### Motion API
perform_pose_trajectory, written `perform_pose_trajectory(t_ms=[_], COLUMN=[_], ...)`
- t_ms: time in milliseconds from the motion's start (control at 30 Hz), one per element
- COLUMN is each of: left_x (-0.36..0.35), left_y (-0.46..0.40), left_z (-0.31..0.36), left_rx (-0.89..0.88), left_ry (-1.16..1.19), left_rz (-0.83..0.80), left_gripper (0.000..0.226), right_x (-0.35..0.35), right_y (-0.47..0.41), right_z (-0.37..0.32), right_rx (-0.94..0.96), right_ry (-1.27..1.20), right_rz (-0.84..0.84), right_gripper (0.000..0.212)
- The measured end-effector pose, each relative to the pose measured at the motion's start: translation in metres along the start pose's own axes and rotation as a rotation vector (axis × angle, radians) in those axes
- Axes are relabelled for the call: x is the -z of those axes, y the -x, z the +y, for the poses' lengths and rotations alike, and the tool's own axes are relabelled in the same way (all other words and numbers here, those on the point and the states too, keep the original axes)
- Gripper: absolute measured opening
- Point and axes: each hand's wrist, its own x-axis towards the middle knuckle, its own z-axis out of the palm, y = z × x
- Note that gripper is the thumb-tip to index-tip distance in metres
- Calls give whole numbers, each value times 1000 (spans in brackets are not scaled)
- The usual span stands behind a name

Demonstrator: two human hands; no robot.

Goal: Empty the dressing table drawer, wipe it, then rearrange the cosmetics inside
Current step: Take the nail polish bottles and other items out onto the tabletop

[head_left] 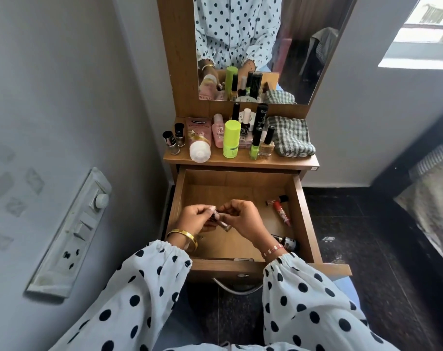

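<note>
Pinching what looks like a lipstick (221,221) between both hands' grip; over the drawer (301,211).

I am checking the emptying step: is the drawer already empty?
No. The open drawer holds a red tube, a dark-capped tube and a small dark bottle.

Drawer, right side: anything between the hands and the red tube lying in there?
Nothing visible. The red tube lies uncovered on the drawer floor, right of both hands. The left hand and right hand together hold a small cosmetic, so neither is free.
</note>
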Motion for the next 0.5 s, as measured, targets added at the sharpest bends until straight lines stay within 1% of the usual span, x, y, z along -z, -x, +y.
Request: perform_pose_trajectory(t_ms=[33, 100, 167, 233, 300, 333, 400, 500], left_x=[0, -1, -2, -2, -2, -2, -3, -4], left_y=[-1, -3, -5, -6, -7, -8, -8, -6], left_z=[0, -1, 0, -2, -4, -5, -6, -7], left_rx=[15, 31, 26, 14, -3, -11, -23, -43], left_ry=[25, 67, 112, 124, 117, 112, 96, 75], left_rz=[-12, -22, -19, -3, 11, 17, 24, 27], left_gripper=[24, 23, 20, 18, 20, 20, 21, 21], right_x=[3, 15, 34, 50, 59, 60, 59, 57], right_y=[1, 3, 5, 12, 17, 19, 22, 21], right_z=[1, 8, 20, 30, 38, 41, 45, 45], right_rx=[-4, -38, -69, -123, -158, -170, -202, -255], right_ry=[24, 121, 380, 592, 728, 794, 900, 951], right_rz=[19, 116, 187, 164, 147, 136, 90, 9], right_gripper=[16, 13, 11, 21, 31, 31, 26, 23])
